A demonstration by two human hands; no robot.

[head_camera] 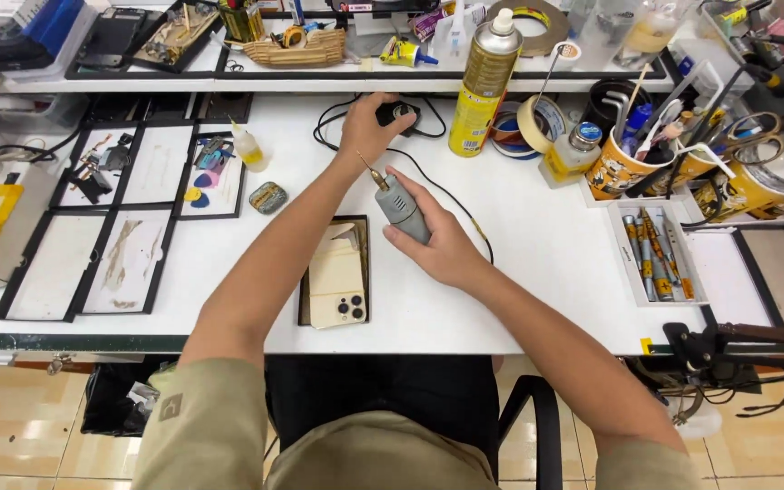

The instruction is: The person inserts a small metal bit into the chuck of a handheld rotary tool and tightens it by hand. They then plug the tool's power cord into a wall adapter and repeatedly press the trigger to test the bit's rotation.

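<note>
Seen from above, a person sits at a white workbench (537,227) with both bare arms stretched forward. The right hand (442,245) is closed around a small grey rotary tool (401,207), held just above the bench with its thin brass-coloured bit pointing up and away towards the back of the bench. A black cord runs from the tool across the bench to a small black control box (398,114) near the back edge. The left hand (367,127) rests on that box, fingers curled over its near side, seemingly at its knob. Just below the tool, and not touched by either hand, a pale gold phone (338,283) lies camera side up in a shallow dark tray (304,272); its back panel looks loosened or lifted at the upper end, though the detail is too fine to be certain. The bit is well clear of the phone, so work with the tool on it appears not yet begun; the moment reads as setting up the tool. To the left lie several black-framed trays (129,259) with small parts and coloured picks, and a small squeeze bottle (249,148). Behind the hands stand a tall yellow spray can (485,86), rolls of tape (537,118) and cups (623,168) crammed with hand tools.
</note>
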